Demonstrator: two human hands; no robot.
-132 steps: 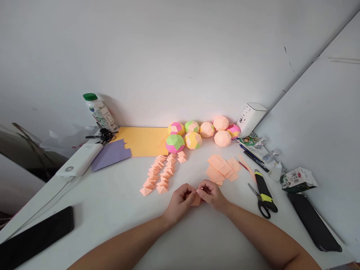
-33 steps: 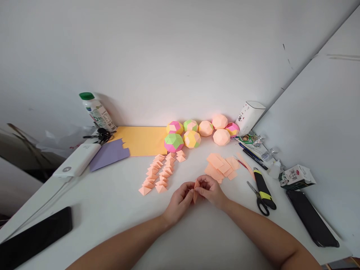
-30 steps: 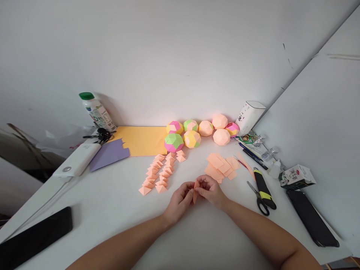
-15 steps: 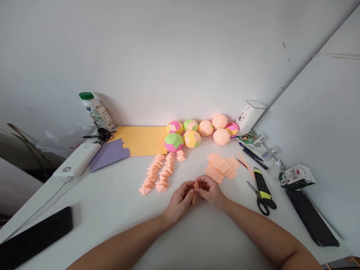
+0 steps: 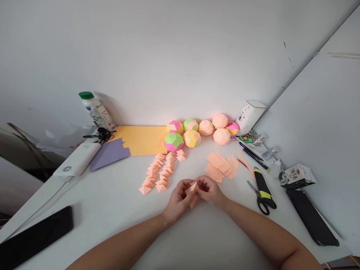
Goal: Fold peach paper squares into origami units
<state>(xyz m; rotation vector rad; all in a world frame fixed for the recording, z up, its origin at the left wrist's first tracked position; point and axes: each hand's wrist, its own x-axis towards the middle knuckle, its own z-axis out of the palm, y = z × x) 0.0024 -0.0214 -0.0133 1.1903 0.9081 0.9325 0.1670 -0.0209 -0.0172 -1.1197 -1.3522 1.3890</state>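
Observation:
Between both hands, over the front middle of the table, is a folded piece of peach paper [image 5: 192, 188]. My left hand [image 5: 179, 200] pinches its left side, and my right hand [image 5: 211, 191] grips its right edge. Part of the paper hides behind the fingers and thumbs. Beyond my right hand lies a loose pile of flat peach paper pieces [image 5: 221, 167]. To the left of my hands, folded peach paper units [image 5: 152, 172] stand in rows on the table.
Several faceted paper balls [image 5: 173, 142] sit against the wall. Scissors [image 5: 259, 198] and a utility knife [image 5: 264, 188] lie at right, near a milk carton [image 5: 297, 176] and a black phone [image 5: 312, 217]. At left are a bottle [image 5: 97, 111], a white power bank [image 5: 77, 160] and purple paper [image 5: 109, 154].
The peach paper was edge-on; its broader face now shows, turned toward the camera. Both hands keep hold of it in nearly the same place.

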